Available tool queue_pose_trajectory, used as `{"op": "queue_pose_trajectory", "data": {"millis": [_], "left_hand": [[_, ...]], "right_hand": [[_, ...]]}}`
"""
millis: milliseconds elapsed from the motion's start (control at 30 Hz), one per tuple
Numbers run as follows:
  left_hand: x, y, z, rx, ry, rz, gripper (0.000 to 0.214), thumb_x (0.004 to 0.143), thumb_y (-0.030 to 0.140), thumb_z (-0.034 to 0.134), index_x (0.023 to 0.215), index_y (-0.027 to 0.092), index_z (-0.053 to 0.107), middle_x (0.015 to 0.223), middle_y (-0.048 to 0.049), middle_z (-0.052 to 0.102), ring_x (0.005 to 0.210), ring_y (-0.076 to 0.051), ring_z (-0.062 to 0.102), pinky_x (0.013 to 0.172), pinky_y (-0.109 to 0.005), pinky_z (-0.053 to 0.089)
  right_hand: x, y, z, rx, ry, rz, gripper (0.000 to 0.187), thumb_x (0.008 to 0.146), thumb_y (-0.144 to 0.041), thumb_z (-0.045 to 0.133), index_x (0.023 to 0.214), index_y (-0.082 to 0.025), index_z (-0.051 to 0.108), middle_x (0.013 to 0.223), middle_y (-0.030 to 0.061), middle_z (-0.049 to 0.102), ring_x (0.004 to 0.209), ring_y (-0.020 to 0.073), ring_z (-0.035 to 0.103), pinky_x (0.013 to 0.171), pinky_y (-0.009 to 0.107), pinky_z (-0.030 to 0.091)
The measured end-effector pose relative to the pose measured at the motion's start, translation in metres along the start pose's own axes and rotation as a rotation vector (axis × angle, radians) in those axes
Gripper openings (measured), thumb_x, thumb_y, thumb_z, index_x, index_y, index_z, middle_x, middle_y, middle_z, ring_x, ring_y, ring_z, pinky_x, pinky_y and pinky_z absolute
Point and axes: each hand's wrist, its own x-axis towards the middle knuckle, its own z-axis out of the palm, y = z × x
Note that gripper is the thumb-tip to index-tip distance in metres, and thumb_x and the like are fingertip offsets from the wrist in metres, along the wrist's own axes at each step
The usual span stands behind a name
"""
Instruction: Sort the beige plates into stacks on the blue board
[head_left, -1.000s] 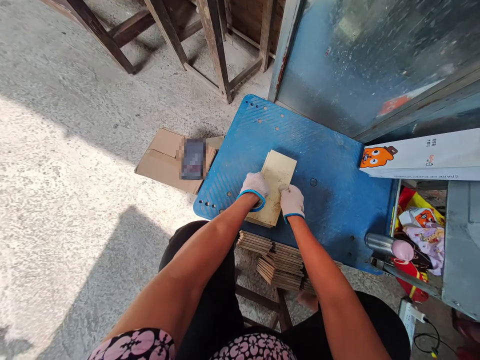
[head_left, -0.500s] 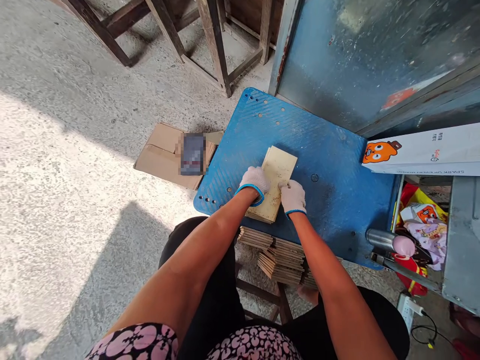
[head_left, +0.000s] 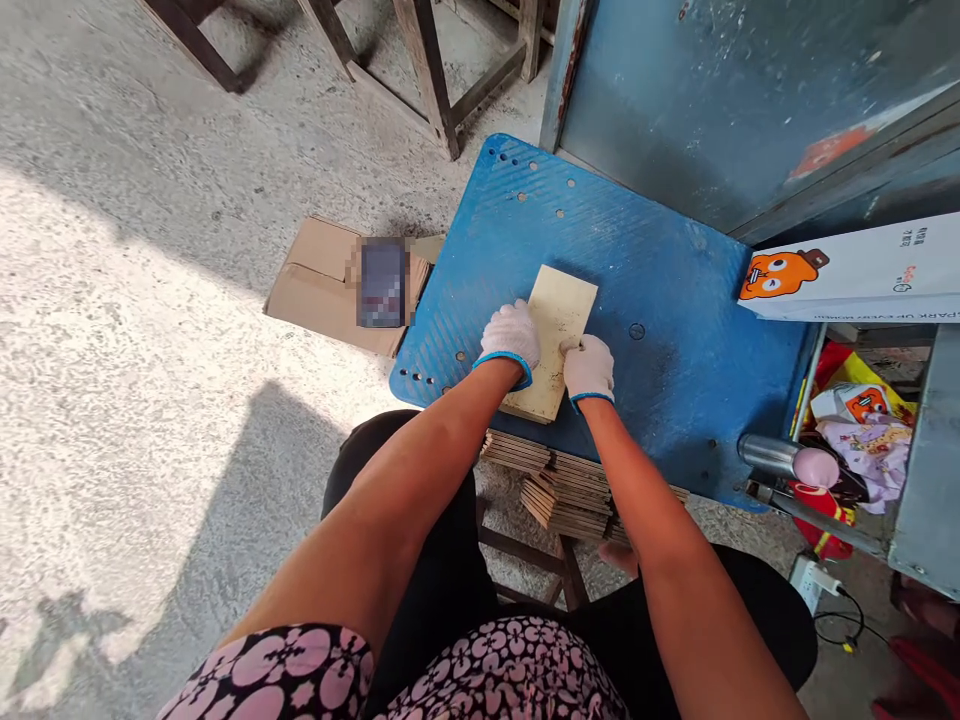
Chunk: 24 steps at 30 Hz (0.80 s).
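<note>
1. Resting on the blue tabletop [head_left: 682,310], the pale board stack [head_left: 551,330] is being touched along its left side by the left hand [head_left: 511,335], fingers half curled; whether anything is being gripped beneath them cannot be told.
2. The right edge is being met by the right hand [head_left: 589,368], nearly closed; any pinch on a board is being hidden by the knuckles.
3. Sideways slipping is probably being risked: if uneven pressure is applied, flat faces could be slid apart.
4. Knitted fabric is possibly being exposed to snagging on rough edges.
5. Thin, oblong, cream faces are being flecked by dark specks; the tabletop is being pierced by round holes.
6. Beneath its near edge, blunt-ended slat bundles [head_left: 577,495] are being stacked unevenly, so toppling could be caused by a knock.
</note>
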Motion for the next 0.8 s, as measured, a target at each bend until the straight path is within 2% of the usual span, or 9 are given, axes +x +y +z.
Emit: {"op": "queue_pose_trajectory", "data": {"millis": [67, 100, 133, 267, 400, 533, 600, 700, 800], "left_hand": [[0.002, -0.001, 0.001, 0.054, 0.126, 0.021, 0.062, 0.084, 0.028, 0.06, 0.138, 0.004, 0.041, 0.149, -0.0263, 0.034, 0.136, -0.038, 0.036, 0.102, -0.042, 0.043], [0.005, -0.002, 0.002, 0.066, 0.142, 0.038, 0.063, 0.083, 0.03, 0.061, 0.138, 0.003, 0.042, 0.151, -0.0265, 0.031, 0.138, -0.039, 0.033, 0.103, -0.042, 0.041], [0.008, -0.004, 0.004, 0.056, 0.103, 0.053, 0.063, 0.083, 0.032, 0.06, 0.136, 0.003, 0.044, 0.15, -0.0269, 0.034, 0.136, -0.039, 0.036, 0.103, -0.043, 0.042], [0.021, -0.017, 0.018, -0.065, -0.212, 0.075, 0.056, 0.082, 0.034, 0.059, 0.131, 0.006, 0.05, 0.123, -0.0237, 0.062, 0.112, -0.034, 0.061, 0.088, -0.039, 0.051], [0.024, -0.024, 0.024, -0.072, -0.206, 0.073, 0.057, 0.079, 0.035, 0.062, 0.129, 0.009, 0.052, 0.122, -0.0224, 0.063, 0.112, -0.033, 0.062, 0.088, -0.039, 0.052], [0.011, -0.022, 0.012, -0.067, -0.161, 0.106, 0.055, 0.082, 0.037, 0.061, 0.129, 0.011, 0.051, 0.123, -0.0201, 0.064, 0.113, -0.033, 0.061, 0.09, -0.039, 0.05], [0.002, -0.02, 0.003, -0.073, -0.132, 0.145, 0.058, 0.082, 0.04, 0.062, 0.131, 0.013, 0.049, 0.124, -0.018, 0.063, 0.114, -0.032, 0.06, 0.092, -0.039, 0.049], [-0.012, -0.018, -0.008, -0.099, -0.1, 0.206, 0.058, 0.084, 0.042, 0.061, 0.133, 0.014, 0.048, 0.126, -0.0154, 0.062, 0.115, -0.031, 0.058, 0.093, -0.036, 0.047], [-0.026, -0.017, -0.016, -0.12, -0.095, 0.246, 0.055, 0.086, 0.041, 0.059, 0.134, 0.017, 0.047, 0.128, -0.013, 0.062, 0.116, -0.029, 0.057, 0.094, -0.034, 0.044]], "right_hand": [[0.001, 0.001, 0.002, -0.002, 0.009, 0.0, 0.023, 0.083, -0.03, 0.055, 0.094, -0.018, 0.071, 0.101, 0.0109, 0.066, 0.087, 0.0236, 0.059, 0.076, 0.033, 0.046], [0.002, 0.002, 0.002, 0.003, 0.011, -0.003, 0.022, 0.083, -0.03, 0.056, 0.094, -0.018, 0.071, 0.1, 0.0106, 0.066, 0.088, 0.0232, 0.058, 0.077, 0.032, 0.045], [0.003, 0.002, 0.003, 0.014, 0.011, -0.009, 0.021, 0.083, -0.03, 0.056, 0.093, -0.018, 0.071, 0.099, 0.01, 0.066, 0.089, 0.0228, 0.058, 0.077, 0.032, 0.045], [0.007, 0.003, 0.002, 0.051, 0.01, -0.03, 0.017, 0.082, -0.029, 0.058, 0.089, -0.018, 0.069, 0.095, 0.0077, 0.065, 0.088, 0.0209, 0.056, 0.078, 0.029, 0.044], [-0.004, 0.007, -0.002, 0.055, 0.056, -0.027, 0.024, 0.088, -0.038, 0.052, 0.086, -0.018, 0.065, 0.086, 0.0051, 0.062, 0.083, 0.0191, 0.054, 0.076, 0.029, 0.043], [-0.049, 0.028, 0.001, 0.119, 0.194, -0.14, 0.034, 0.096, -0.04, 0.039, 0.11, -0.017, 0.061, 0.093, 0.0048, 0.061, 0.087, 0.0172, 0.055, 0.079, 0.027, 0.042], [-0.081, 0.044, 0.006, 0.053, 0.18, -0.249, 0.035, 0.098, -0.038, 0.036, 0.114, -0.018, 0.06, 0.092, 0.0045, 0.061, 0.086, 0.017, 0.055, 0.078, 0.027, 0.042], [-0.125, 0.067, 0.016, -0.136, 0.039, -0.451, 0.036, 0.098, -0.038, 0.039, 0.121, -0.018, 0.059, 0.087, 0.0048, 0.063, 0.084, 0.019, 0.056, 0.078, 0.029, 0.041], [-0.154, 0.081, 0.028, -0.385, -0.187, -0.567, 0.041, 0.098, -0.036, 0.041, 0.133, -0.017, 0.052, 0.098, 0.0093, 0.066, 0.087, 0.0216, 0.058, 0.076, 0.03, 0.041]]}}
